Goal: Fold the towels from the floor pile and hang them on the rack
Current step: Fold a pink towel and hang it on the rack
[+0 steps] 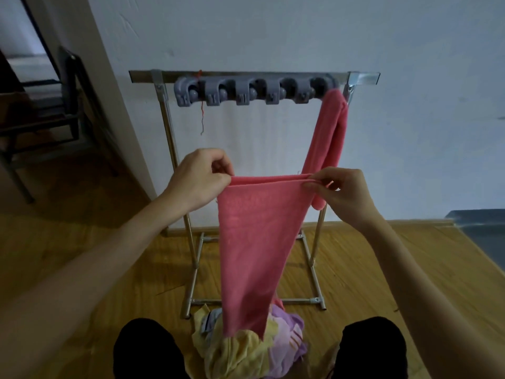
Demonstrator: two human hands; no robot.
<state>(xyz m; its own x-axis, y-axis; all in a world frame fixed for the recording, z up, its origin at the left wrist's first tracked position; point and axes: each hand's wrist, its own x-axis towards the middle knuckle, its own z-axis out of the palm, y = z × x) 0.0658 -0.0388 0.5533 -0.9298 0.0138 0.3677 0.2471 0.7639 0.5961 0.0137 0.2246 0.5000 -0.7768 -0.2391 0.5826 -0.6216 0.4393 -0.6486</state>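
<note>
two hands hold one pink towel (257, 242) up in front of a metal rack (254, 77). the left hand (199, 181) pinches the towel's top left corner between thumb and curled fingers, and the right hand (341, 192) pinches the top right corner the same way, so the top edge runs level from left to right between them. that edge shows two layers lying together. from it the towel hangs down with its long axis near upright, narrowing toward the bottom, where its lower end reaches the floor pile (246, 343). the pile of yellow, lilac and striped cloth lies on the wooden floor (82, 255) between the person's knees, just before the rack's base frame.

a second pink towel (330, 138) already hangs folded over the right end of the rack's top bar, its long axis hanging down and leaning a little left, its lower end just behind the right hand. a grey strip of holders (246, 94) sits under the bar, reaching from near its left end to the hung towel. a thin red thread (202, 116) dangles near the left end. behind the rack stands a white wall (273, 31), close to it. a dark chair (54, 105) stands well apart to the left, with open floor on both sides of the rack.
</note>
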